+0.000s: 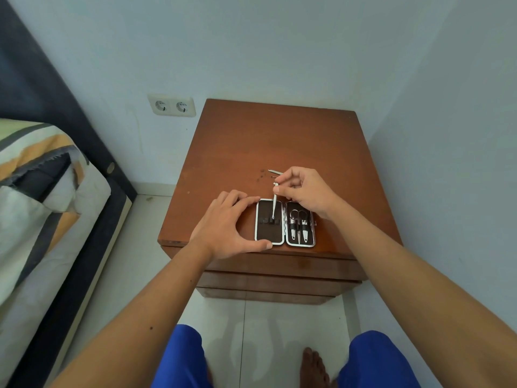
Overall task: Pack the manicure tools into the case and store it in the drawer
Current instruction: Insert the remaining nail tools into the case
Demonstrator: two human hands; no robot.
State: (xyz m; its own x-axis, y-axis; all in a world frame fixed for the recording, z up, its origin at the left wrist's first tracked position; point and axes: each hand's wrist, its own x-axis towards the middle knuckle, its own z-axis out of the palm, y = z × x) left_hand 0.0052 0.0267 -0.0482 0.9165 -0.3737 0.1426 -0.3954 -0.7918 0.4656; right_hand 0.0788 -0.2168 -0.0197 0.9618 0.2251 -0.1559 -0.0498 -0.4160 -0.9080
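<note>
Blue-clad knees point(375, 359) and a bare foot point(313, 368) sit nearest, on the tiled floor, with the closed drawer fronts point(279, 284) just beyond. On the bench point(251, 141) the case point(285, 223) lies open near the front edge; the left hand point(223, 228) braces its left rim, grip spread wide. Right hand point(305, 190), grip pinched on a slim metal tool point(274, 203), aims the tip at the left half's elastic loops. The tool could miss a loop or skid, probably from its steep angle. Farther back, another tool point(274, 171) lies loose just past the right fingers.
</note>
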